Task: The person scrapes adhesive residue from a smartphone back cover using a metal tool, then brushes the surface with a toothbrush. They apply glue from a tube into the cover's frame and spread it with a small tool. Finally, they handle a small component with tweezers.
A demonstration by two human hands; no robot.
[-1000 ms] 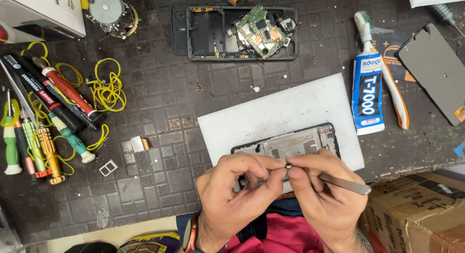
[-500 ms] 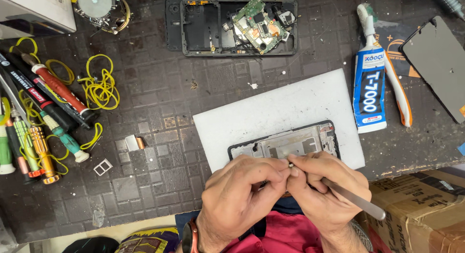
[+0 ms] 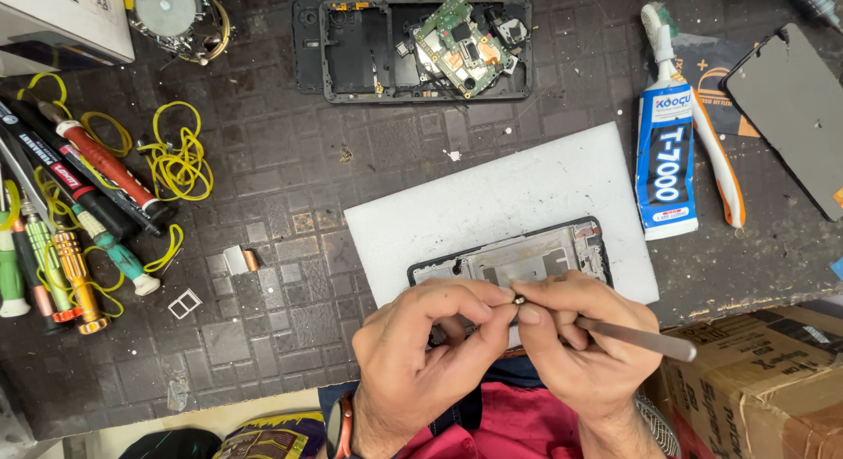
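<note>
Dark, tiled work mat (image 3: pixel 263 204) covers the bench. White pad (image 3: pixel 492 195) lies on it at centre; phone frame (image 3: pixel 518 257) rests on the pad's near edge, partly hidden by both hands.

Left hand (image 3: pixel 421 354): thumb and forefinger pinched shut on a tiny part (image 3: pixel 518 297), too small to identify, held just above the frame's near side. Right hand (image 3: pixel 584 354): fingers closed around metal tweezers (image 3: pixel 641 339), whose tips meet the part; the handle sticks out to the right over a cardboard box (image 3: pixel 764 380).

Surroundings:
- Second phone shell (image 3: pixel 351 50) with loose circuit board (image 3: pixel 461 42), far edge, well apart from the hands.
- Glue tube (image 3: pixel 666 151) and toothbrush (image 3: pixel 711 151), side by side, just right of the pad.
- Dark panel (image 3: pixel 790 108), far right, running off the edge.
- Screwdrivers (image 3: pixel 70 222) and yellow rubber bands (image 3: pixel 180 160), left side.
- Small tray (image 3: pixel 184 303) and a small metal piece (image 3: pixel 239 260), on the mat between tools and pad.

Open mat lies left of the hands and between the pad and the shell; the right is crowded by the box, tube and panel.
</note>
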